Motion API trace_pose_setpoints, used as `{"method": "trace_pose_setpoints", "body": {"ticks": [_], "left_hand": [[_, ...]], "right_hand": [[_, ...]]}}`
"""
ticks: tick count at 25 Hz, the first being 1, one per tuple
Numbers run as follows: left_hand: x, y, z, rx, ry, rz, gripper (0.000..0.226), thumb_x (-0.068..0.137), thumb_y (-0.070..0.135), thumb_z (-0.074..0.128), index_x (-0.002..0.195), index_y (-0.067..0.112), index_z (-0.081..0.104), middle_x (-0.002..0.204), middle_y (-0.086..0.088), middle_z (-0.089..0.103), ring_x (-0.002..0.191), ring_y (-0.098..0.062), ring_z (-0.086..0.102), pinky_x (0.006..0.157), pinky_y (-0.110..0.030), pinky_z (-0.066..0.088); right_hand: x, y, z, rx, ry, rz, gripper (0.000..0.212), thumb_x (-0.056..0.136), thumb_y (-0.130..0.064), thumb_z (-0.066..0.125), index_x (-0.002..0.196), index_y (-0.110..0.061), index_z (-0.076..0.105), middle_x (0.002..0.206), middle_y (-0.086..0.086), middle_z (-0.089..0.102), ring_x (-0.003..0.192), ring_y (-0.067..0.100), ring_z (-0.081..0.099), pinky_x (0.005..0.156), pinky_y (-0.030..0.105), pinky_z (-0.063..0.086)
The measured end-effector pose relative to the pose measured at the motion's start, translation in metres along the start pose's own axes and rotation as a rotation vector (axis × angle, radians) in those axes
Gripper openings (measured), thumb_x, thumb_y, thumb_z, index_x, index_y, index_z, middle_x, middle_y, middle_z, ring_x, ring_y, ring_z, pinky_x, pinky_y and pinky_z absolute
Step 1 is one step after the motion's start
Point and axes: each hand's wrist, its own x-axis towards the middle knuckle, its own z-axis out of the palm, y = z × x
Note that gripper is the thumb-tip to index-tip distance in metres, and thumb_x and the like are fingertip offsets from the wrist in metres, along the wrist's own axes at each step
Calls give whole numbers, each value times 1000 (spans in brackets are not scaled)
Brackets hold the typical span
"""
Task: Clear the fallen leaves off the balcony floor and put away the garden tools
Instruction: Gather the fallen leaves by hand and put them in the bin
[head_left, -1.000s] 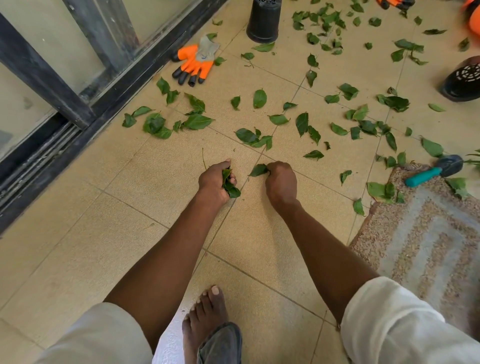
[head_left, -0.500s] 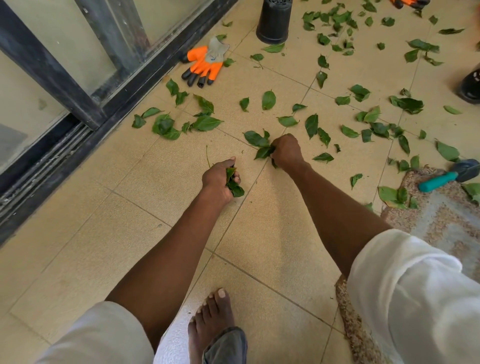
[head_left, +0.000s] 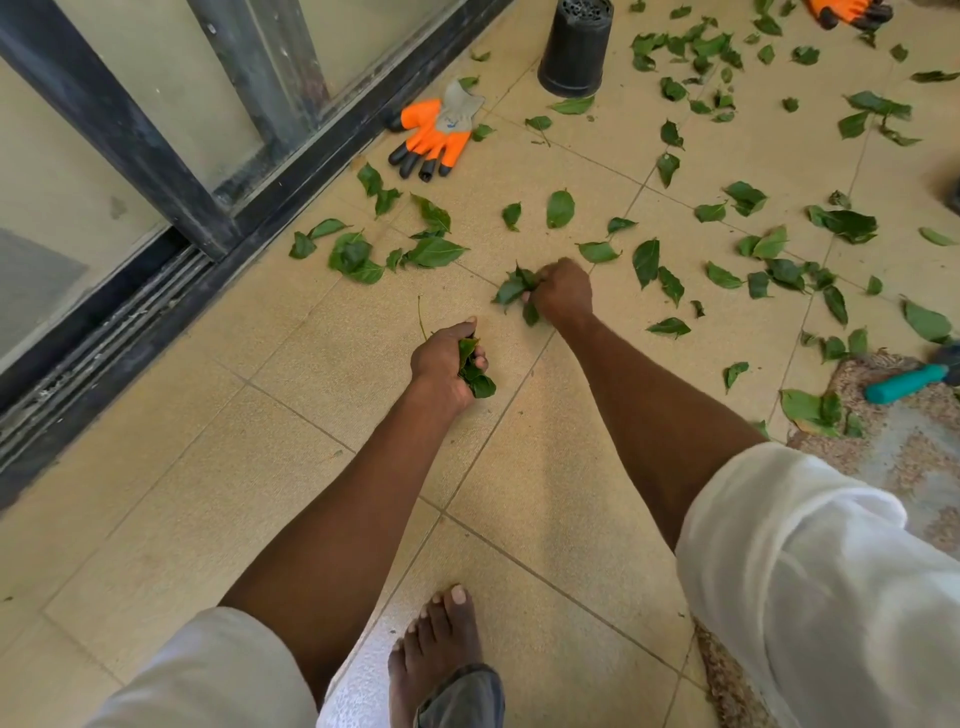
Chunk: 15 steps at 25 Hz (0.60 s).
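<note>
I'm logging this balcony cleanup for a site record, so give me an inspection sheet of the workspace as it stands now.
Surface: beige tiled floor, bare near the feet, littered farther out.
Job's things: scattered leaves; teal-handled tool lying on the mat; orange glove by the door track; second orange glove at the top edge.
Clutter: upturned black pot.
Grippers: left hand grips a bunch of leaves; right hand grips leaves on the floor.
Cables: nothing seen.
Surroundings: sliding glass door with dark frame; one bare foot.
</note>
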Motion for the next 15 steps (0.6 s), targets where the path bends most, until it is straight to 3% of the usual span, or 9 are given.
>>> {"method": "trace_pose_setpoints", "body": {"ticks": [2, 5, 7, 9, 11, 13, 15], "left_hand": [[2, 3, -3, -13, 0, 7, 5, 89, 9, 65, 85, 9, 64, 69, -3, 50, 51, -12, 44, 37, -18, 38], [3, 0, -5, -22, 2, 6, 6, 90, 11, 66, 85, 10, 62, 69, -3, 50, 52, -11, 44, 37, -18, 38], [2, -3, -6, -28, 7, 4, 7, 90, 12, 66, 84, 10, 62, 68, -3, 50, 52, -11, 45, 37, -18, 39], [2, -4, -10, -38, 11, -1, 11, 89, 14, 68, 82, 10, 60, 67, -3, 50, 51, -11, 45, 38, -18, 39], [0, -4, -14, -28, 0, 7, 16, 88, 19, 71, 81, 11, 59, 64, -3, 51, 50, -12, 46, 39, -19, 40], [-3, -7, -14, 26, -33, 42, 23, 86, 32, 72, 87, 11, 63, 66, -3, 56, 52, -12, 49, 42, -21, 42], [-5, -11, -9, 92, -113, 61, 51, 77, 54, 73, 104, 11, 69, 77, -5, 65, 60, -13, 56, 47, -23, 43]], "right_hand": [[-17, 9, 20, -103, 26, -42, 16, 92, -7, 58, 104, -3, 67, 100, 9, 64, 89, 22, 61, 67, 24, 39], [-54, 19, 36, -182, 156, -290, 25, 96, -4, 43, 99, -3, 67, 91, 14, 62, 74, 24, 56, 63, 30, 40], [-65, 21, 31, -217, 173, -402, 26, 94, 0, 44, 104, -2, 68, 94, 15, 63, 81, 28, 57, 67, 36, 48], [-65, 18, 21, -43, 147, -267, 26, 90, 4, 50, 109, -4, 66, 93, 9, 64, 82, 25, 60, 70, 35, 52], [-66, 10, 6, 516, 88, 106, 24, 82, 7, 65, 103, -5, 62, 89, 7, 64, 78, 22, 63, 66, 31, 53], [-80, -2, -4, 979, -102, 302, 24, 73, 8, 76, 86, -7, 61, 86, 11, 67, 78, 23, 66, 66, 33, 57], [-101, -13, 0, 915, -218, 258, 19, 73, 7, 76, 76, -9, 65, 77, 9, 70, 66, 18, 66, 60, 30, 58]]}}
